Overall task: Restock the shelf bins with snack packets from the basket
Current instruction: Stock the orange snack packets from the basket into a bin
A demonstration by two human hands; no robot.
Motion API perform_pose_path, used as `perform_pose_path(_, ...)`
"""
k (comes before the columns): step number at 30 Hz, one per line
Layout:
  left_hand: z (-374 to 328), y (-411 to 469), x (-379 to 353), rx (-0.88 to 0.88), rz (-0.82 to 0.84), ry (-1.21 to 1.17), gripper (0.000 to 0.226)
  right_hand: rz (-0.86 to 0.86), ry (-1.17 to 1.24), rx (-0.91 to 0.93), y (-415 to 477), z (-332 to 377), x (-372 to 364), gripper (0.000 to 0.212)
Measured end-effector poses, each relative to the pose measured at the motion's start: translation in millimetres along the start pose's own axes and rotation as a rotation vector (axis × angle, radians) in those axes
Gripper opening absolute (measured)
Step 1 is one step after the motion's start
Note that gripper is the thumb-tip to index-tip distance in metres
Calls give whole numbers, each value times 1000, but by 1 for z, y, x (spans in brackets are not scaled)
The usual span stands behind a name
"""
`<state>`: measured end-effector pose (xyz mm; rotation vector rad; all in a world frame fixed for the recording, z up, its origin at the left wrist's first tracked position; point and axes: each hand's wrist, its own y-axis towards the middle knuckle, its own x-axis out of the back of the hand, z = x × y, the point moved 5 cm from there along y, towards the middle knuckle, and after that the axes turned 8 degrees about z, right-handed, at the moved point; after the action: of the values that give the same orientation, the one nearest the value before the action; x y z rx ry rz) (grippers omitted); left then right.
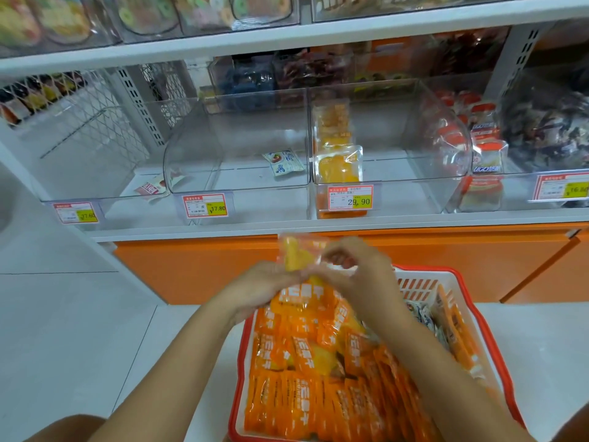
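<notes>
Two shelf boards show, the upper one cut off at the top. The lower shelf (318, 226) carries five clear bins along its near edge, and the rightmost is cut off by the frame. From the left, the first bin (95, 173) has one red-and-white packet (153, 186) at its right wall; whether it lies inside is hard to tell. The second bin (236, 138) holds one blue-and-white packet (283, 162). The third bin (398, 138) holds a stack of yellow-orange packets (339, 164) against its left wall, doubled by reflections and not countable. The fourth and fifth hold red-and-white and dark wrappers, too blurred to count.

One red basket (427, 268) sits near right, its near end cut off. It is packed with orange packets (318, 378), too overlapped to count, and a few pale ones (420, 314) are half hidden by the right forearm.

Both hands meet above the basket's far left corner. The left hand (267, 282) and right hand (357, 266) each pinch one clear packet (298, 253) with yellow contents, smeared by motion.

Four price tags hang on the bin fronts. Two are legible: 17.80 (205, 205) and 29.90 (350, 197).
</notes>
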<state>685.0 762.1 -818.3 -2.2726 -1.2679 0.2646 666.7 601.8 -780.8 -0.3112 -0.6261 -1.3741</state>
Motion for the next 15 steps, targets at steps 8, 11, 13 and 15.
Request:
perform_pose_path(8, -83, -18, 5, -479, -365, 308, 35, 346, 416, -95, 53, 21, 44, 9)
perform_pose_path(11, -96, -12, 9, -561, -480, 399, 48, 95, 269, 28, 89, 32, 82, 8)
perform_pose_path(13, -98, -5, 15, -522, -588, 583, 47, -113, 186, 110, 115, 30, 112, 10)
perform_pose_path(15, -93, 6, 19, -430, -624, 753, 58, -218, 83, 136, 138, 23, 133, 9)
